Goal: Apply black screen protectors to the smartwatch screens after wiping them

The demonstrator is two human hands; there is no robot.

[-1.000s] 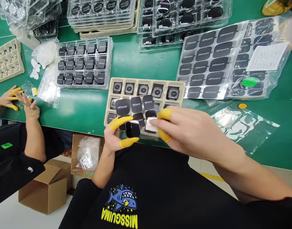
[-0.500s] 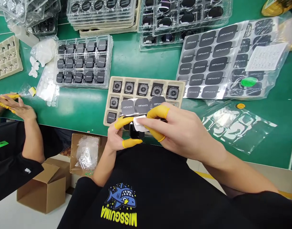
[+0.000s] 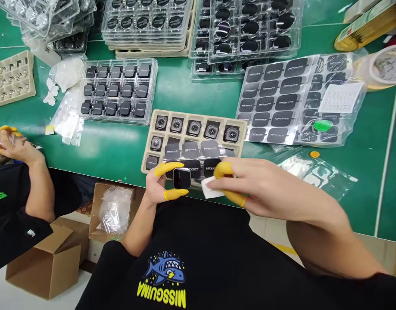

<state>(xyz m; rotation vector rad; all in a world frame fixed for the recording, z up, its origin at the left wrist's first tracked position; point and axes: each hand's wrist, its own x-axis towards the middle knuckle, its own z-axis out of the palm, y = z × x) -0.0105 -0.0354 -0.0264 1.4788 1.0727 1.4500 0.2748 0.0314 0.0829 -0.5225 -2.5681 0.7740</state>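
Note:
My left hand (image 3: 159, 183), with yellow finger cots on, grips a smartwatch case (image 3: 182, 178) by its edges between thumb and finger. Its dark, glossy screen faces up toward me. To the right, my right hand (image 3: 243, 183), also in yellow finger cots, pinches a folded white wipe (image 3: 212, 188), apart from the watch. Just beyond both hands lies a beige tray (image 3: 147, 149) with watch cases in its compartments, several showing their sensor backs. Across the tray's front lies a sheet of dark "HiFuture" screen films (image 3: 190, 149), partly covered by my right hand.
A clear tray of black watch pieces (image 3: 113, 90) sits at back left. Stacked clear trays (image 3: 249, 34) stand at the back. More film sheets (image 3: 269, 99) and a tape roll (image 3: 387, 64) are at right. A co-worker's hands (image 3: 17, 146) are at far left; cardboard boxes (image 3: 49, 262) stand below.
My right hand has drawn the white wipe off the watch screen and moved right, uncovering the screen. My left hand still holds the watch in about the same place. The view has shifted slightly.

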